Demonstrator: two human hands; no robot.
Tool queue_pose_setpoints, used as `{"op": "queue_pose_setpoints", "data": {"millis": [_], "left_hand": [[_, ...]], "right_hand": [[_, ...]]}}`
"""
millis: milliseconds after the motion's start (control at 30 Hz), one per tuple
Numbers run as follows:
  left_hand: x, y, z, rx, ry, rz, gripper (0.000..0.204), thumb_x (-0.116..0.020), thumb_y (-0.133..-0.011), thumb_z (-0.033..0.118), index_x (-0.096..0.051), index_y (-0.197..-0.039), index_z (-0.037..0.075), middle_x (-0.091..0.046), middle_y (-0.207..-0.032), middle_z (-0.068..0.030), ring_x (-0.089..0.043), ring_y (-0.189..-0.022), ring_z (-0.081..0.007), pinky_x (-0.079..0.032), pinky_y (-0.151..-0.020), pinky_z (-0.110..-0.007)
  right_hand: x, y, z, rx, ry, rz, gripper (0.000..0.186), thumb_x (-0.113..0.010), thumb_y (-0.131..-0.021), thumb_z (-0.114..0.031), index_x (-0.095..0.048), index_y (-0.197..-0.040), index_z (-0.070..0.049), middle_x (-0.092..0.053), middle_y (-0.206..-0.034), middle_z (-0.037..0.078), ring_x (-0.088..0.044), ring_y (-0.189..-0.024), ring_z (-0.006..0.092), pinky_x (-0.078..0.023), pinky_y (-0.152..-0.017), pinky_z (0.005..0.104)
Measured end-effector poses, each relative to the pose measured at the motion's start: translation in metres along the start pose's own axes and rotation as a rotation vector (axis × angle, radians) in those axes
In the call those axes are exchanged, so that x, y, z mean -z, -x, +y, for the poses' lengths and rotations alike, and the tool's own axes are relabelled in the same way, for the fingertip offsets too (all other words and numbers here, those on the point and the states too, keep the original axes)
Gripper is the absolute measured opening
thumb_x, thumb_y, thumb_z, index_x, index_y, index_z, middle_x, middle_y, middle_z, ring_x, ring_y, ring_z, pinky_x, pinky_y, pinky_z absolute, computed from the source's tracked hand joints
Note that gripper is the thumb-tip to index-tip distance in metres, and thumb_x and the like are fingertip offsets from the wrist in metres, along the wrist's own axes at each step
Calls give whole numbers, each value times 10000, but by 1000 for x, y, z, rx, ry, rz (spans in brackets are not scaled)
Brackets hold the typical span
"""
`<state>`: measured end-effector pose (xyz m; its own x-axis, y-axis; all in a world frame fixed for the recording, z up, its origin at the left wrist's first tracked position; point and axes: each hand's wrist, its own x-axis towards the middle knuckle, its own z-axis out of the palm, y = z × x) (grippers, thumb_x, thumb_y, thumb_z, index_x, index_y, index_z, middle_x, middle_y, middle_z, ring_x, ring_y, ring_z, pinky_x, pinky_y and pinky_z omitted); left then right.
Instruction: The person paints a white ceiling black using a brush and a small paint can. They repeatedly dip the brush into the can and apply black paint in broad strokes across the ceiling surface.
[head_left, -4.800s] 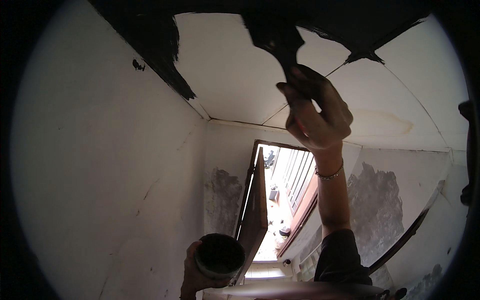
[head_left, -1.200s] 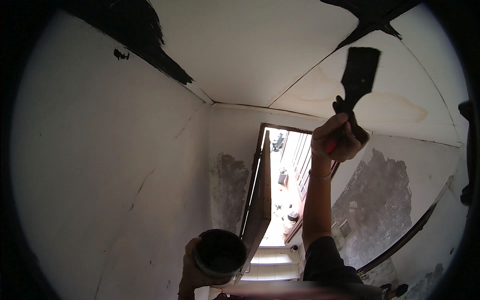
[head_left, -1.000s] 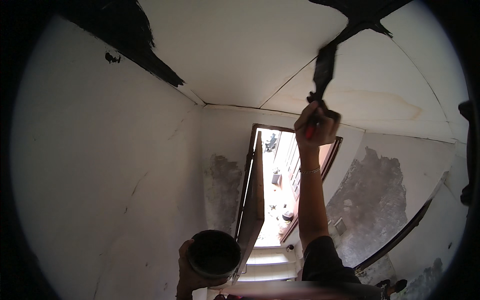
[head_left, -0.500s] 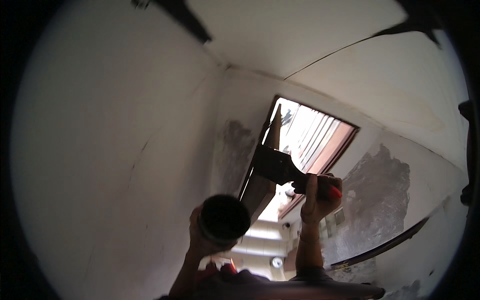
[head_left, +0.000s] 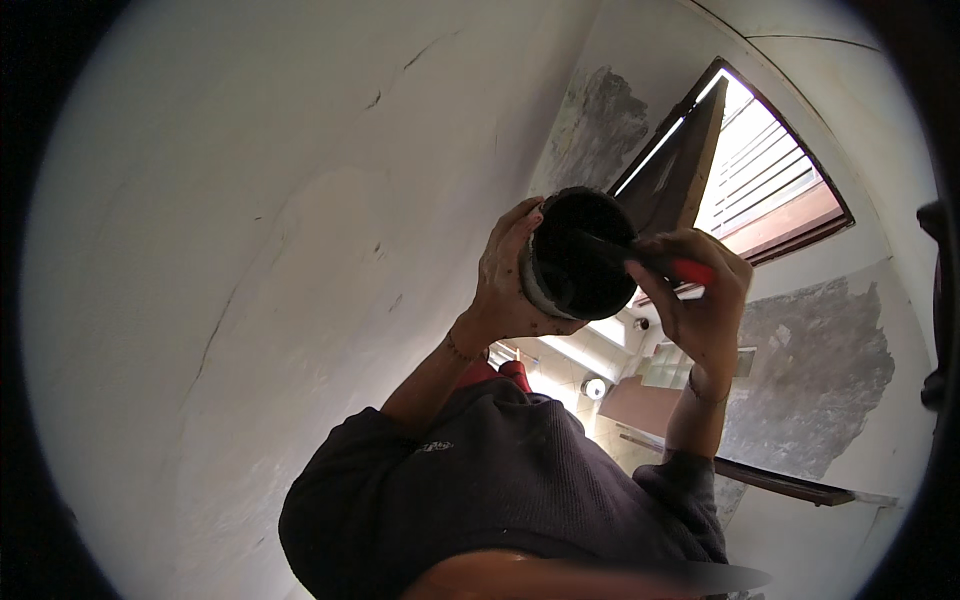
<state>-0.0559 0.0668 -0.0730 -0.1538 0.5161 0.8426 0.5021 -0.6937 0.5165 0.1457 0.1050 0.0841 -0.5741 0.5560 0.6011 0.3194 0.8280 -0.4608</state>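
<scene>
White wall (head_left: 270, 250) backs the left hand (head_left: 505, 285), curled around the tub (head_left: 543, 288); right hand (head_left: 708, 310) pinches the brush (head_left: 690, 271) inside it.

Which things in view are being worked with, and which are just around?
In use:
dark-mouthed pot, held in the left hand
red-handled brush, held in the right hand, reaching into the pot

Just around:
open door
grey wall patch
small round white thing

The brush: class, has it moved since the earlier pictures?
Yes: the brush, in the right hand, has moved down, away from the ceiling, into the dark pot.
</scene>
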Motion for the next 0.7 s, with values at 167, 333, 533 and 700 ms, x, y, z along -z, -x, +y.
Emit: {"op": "queue_pose_setpoints", "data": {"millis": [167,333,533,700], "left_hand": [[0,-6,1,0,27,2,1287,-989,-508,463,-292,-1534,118,-450,-1458,-268,-504,-1324,-447,-476,-1071,-511],[4,-4,7,26,19,-7,1293,-990,-504,466,-291,-1534,116,-451,-1456,-269,-504,-1324,-446,-480,-1072,-517],[11,-5,5,74,17,-31,1311,-990,-501,462,-271,-1538,106,-467,-1435,-266,-512,-1313,-446,-489,-1054,-528],[13,-4,5,93,-39,-66,1381,-1009,-513,433,-165,-1558,113,-465,-1454,-244,-516,-1329,-406,-430,-1117,-507]], "right_hand": [[-24,-21,11,105,75,-188,287,-848,-780,-183,-681,-965,-39,-719,-847,142,-722,-791,331,-566,-661,405],[-21,-26,9,51,77,-199,268,-846,-780,-176,-685,-947,-41,-729,-876,147,-728,-812,335,-577,-687,403],[10,-23,1,-89,-111,165,173,-834,-834,-65,-710,-925,13,-750,-809,84,-724,-700,141,-563,-641,254],[21,-18,6,-154,-247,467,205,-831,-834,-33,-698,-977,27,-741,-864,88,-690,-742,123,-541,-654,241]]}}
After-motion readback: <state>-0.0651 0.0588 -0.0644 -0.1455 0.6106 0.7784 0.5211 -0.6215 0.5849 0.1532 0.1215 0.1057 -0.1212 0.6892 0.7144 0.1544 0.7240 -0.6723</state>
